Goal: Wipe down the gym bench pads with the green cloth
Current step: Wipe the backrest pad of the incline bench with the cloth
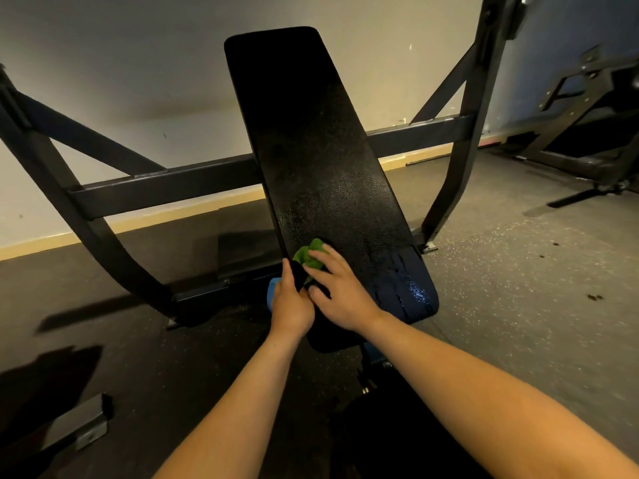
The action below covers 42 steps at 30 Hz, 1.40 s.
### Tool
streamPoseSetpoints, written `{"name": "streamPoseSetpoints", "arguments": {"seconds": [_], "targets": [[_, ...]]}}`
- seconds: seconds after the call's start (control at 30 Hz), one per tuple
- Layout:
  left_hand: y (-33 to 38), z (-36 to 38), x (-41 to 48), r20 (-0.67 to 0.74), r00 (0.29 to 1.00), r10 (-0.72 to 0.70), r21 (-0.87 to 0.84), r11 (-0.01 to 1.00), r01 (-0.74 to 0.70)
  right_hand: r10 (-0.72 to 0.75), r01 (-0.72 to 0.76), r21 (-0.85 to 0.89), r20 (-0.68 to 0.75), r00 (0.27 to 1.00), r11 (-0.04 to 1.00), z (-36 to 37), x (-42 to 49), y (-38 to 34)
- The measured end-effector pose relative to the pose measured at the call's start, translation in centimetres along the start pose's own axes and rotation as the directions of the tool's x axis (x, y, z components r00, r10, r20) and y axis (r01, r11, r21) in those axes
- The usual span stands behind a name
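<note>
Pressing green cloth (307, 254) low on bench pad (311, 150).
With right hand (340, 295), grip wide, flat; left hand (292, 304) at pad's edge, grip unclear.

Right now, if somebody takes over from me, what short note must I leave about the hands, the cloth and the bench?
Right hand: open, fingers pressing the green cloth onto the back pad, low down, near its left edge.
Left hand: at that left edge, over something blue; its grip is unclear.
Done: a wet sheen shows on the pad's lower right.
Left: the upper pad looks dull, probably unwiped; other pads cannot be judged.
</note>
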<state>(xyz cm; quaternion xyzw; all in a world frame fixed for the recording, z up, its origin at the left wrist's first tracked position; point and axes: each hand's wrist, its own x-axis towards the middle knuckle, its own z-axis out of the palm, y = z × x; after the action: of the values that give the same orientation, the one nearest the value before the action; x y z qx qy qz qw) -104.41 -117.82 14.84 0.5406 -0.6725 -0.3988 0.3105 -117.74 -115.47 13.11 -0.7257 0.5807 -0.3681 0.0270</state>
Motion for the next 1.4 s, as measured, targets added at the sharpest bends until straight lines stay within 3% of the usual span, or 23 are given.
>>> {"name": "streamPoseSetpoints", "arguments": {"seconds": [0.13, 0.27, 0.4, 0.5, 0.57, 0.67, 0.73, 0.77, 0.83, 0.97, 1.03, 1.1, 1.27, 1.4], "targets": [[0.9, 0.9, -0.4, -0.035, 0.994, 0.104, 0.2, 0.975, -0.095, -0.038, 0.038, -0.159, 0.001, 0.999, 0.987, -2.3, -2.1, 3.3], [0.9, 2.5, -1.0, -0.025, 0.985, 0.17, 0.289, 0.944, -0.156, 0.155, -0.191, -0.215, -0.174, 0.972, 0.958, -5.1, -4.2, 6.9], [0.5, 3.4, -1.0, -0.054, 0.974, 0.222, 0.363, 0.913, -0.188, 0.432, -0.497, -0.069, -0.399, 0.809, 0.865, -6.2, -4.8, 9.7], [0.9, 4.0, -0.8, -0.065, 0.972, 0.226, 0.337, 0.922, -0.192, 0.509, -0.559, 0.011, -0.429, 0.746, 0.829, -4.8, -3.8, 8.2], [1.4, 4.5, -0.6, -0.066, 0.975, 0.212, 0.328, 0.927, -0.18, 0.421, -0.48, -0.051, -0.405, 0.812, 0.876, -3.7, -3.2, 6.4], [1.8, 5.1, -0.1, -0.064, 0.982, 0.18, 0.364, 0.92, -0.145, 0.155, -0.201, -0.199, -0.226, 0.962, 0.959, -3.1, -3.5, 4.5], [1.9, 5.2, 0.2, -0.067, 0.984, 0.163, 0.397, 0.909, -0.124, 0.088, -0.124, -0.265, -0.145, 0.986, 0.956, -3.8, -4.0, 4.7], [1.9, 5.6, 0.2, -0.063, 0.986, 0.154, 0.409, 0.905, -0.115, 0.125, -0.167, -0.281, -0.161, 0.979, 0.945, -4.4, -4.4, 5.5], [1.9, 5.6, 0.3, -0.084, 0.987, 0.138, 0.424, 0.901, -0.09, 0.268, -0.333, -0.245, -0.262, 0.927, 0.911, -5.2, -5.0, 6.8], [2.1, 6.0, 0.3, -0.093, 0.986, 0.137, 0.443, 0.893, -0.082, 0.579, -0.629, -0.003, -0.39, 0.717, 0.777, -6.2, -6.7, 9.2], [2.2, 6.0, 0.2, -0.099, 0.985, 0.145, 0.444, 0.892, -0.086, 0.689, -0.716, 0.104, -0.396, 0.608, 0.691, -6.2, -7.3, 9.4], [2.2, 6.0, 0.2, -0.103, 0.983, 0.154, 0.436, 0.895, -0.095, 0.705, -0.734, 0.113, -0.406, 0.581, 0.67, -5.7, -7.5, 8.7], [1.9, 5.4, -0.1, -0.07, 0.981, 0.181, 0.376, 0.916, -0.142, 0.592, -0.671, -0.037, -0.439, 0.676, 0.74, -4.7, -6.8, 6.5], [1.3, 4.4, -0.5, -0.045, 0.978, 0.202, 0.273, 0.945, -0.182, 0.324, -0.394, -0.174, -0.331, 0.886, 0.902, -2.8, -5.2, 3.1]]}}
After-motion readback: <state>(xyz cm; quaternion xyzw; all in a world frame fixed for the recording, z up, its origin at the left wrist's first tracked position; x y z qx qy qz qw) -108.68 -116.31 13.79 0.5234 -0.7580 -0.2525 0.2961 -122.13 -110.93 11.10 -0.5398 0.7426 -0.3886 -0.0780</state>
